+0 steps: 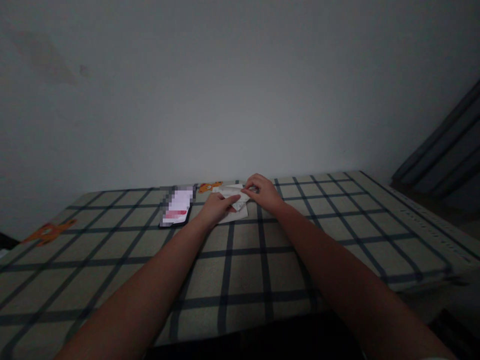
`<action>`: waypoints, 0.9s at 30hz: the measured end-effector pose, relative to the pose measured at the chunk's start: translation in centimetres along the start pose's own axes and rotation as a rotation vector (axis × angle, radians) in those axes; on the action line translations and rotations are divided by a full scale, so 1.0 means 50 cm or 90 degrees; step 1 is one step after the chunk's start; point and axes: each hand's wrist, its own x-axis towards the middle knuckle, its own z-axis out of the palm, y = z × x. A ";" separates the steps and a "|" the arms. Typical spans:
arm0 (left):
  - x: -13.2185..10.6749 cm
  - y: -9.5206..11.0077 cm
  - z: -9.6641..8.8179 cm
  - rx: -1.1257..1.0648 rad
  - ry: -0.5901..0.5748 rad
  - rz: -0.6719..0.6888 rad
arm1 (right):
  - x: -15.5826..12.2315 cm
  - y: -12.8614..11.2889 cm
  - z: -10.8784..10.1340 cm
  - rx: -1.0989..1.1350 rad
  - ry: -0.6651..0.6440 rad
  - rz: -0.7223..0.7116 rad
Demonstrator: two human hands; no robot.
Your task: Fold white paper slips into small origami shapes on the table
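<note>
A folded white paper [235, 199] lies on the checked bedsheet [240, 260] near the far wall. My left hand [217, 206] rests on the paper's left part with its fingers curled and its thumb pressing the sheet. My right hand [263, 192] pinches the paper's right edge between curled fingertips. Both forearms reach forward across the bed.
A phone [177, 206] with a lit screen lies just left of the paper. Orange cartoon prints mark the sheet at the far middle [210, 187] and the left edge [48, 232]. A bare wall stands behind. Dark curtains [446, 155] hang at the right.
</note>
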 end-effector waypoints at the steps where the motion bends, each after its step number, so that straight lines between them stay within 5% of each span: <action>1: 0.000 0.001 0.000 -0.006 -0.001 -0.002 | 0.000 0.000 0.000 0.003 -0.008 0.001; 22: 0.000 0.014 0.009 -0.143 -0.010 -0.004 | -0.007 0.016 0.010 -0.030 -0.075 -0.043; 27: 0.001 0.009 0.009 -0.120 0.008 0.005 | -0.005 0.010 0.009 0.033 -0.027 0.001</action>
